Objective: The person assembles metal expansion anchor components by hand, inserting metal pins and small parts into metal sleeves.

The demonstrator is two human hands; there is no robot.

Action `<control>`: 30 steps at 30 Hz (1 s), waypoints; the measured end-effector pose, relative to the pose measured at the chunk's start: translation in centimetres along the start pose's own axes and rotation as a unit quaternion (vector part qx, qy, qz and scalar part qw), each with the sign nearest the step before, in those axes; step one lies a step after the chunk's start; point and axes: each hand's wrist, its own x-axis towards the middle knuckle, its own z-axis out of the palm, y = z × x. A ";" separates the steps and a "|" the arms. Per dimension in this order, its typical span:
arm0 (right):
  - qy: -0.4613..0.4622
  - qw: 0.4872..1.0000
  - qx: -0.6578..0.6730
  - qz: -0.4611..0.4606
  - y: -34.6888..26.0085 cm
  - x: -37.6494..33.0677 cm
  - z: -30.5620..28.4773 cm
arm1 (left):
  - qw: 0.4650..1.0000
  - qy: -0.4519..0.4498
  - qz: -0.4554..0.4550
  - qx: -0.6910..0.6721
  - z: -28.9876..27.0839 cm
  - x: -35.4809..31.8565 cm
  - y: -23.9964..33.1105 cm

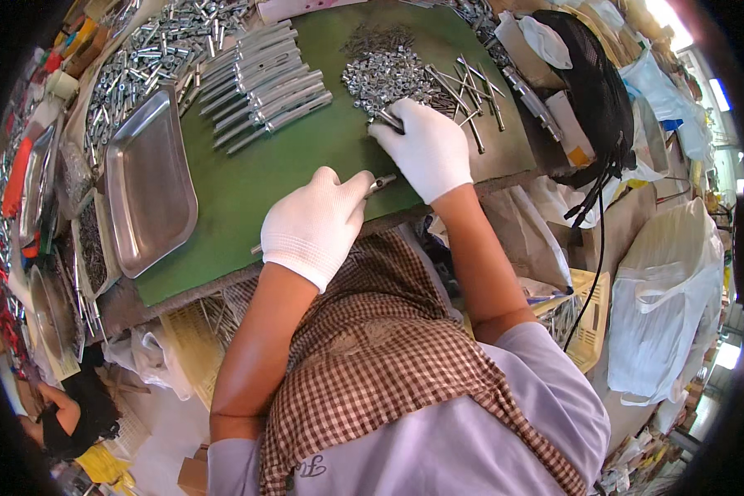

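My left hand (314, 223), in a white knit glove, is closed around a slim metal rod with a tubular end (380, 183) that sticks out past the fingers toward the right. My right hand (428, 150), gloved alike, pinches a short shiny metal cylinder (390, 121) at the near edge of a heap of small metal nuts (387, 76). The two hands are apart, both over the green work mat (223, 194). Farther left on the mat lie several metal tubes with rods (264, 87), side by side in a row.
An empty steel tray (153, 178) sits at the mat's left side, with piled metal sleeves (153, 70) beyond it. Loose long bolts (471, 91) lie right of the nuts. Black mesh (595, 91) and a white plastic bag (665, 289) are at the right. Another person (70, 413) is at lower left.
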 end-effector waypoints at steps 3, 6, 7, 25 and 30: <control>-0.054 0.997 -0.061 0.005 -0.7 0.1 0.2 | 1.000 0.017 0.007 -0.008 0.3 -0.1 -0.1; -0.049 0.994 -0.081 -0.046 -0.6 -0.3 0.2 | 0.999 0.030 0.015 -0.006 0.3 0.0 -0.1; -0.054 0.994 -0.081 -0.054 -0.6 -0.6 -0.1 | 0.999 0.030 0.015 -0.007 0.3 -0.1 -0.1; -0.072 0.987 0.047 -0.135 1.9 -2.9 -2.2 | 1.000 -0.001 0.003 -0.001 0.1 0.1 -0.2; -0.088 0.977 0.078 -0.180 1.0 -3.8 -1.7 | 1.000 0.008 0.005 -0.002 0.1 0.0 -0.2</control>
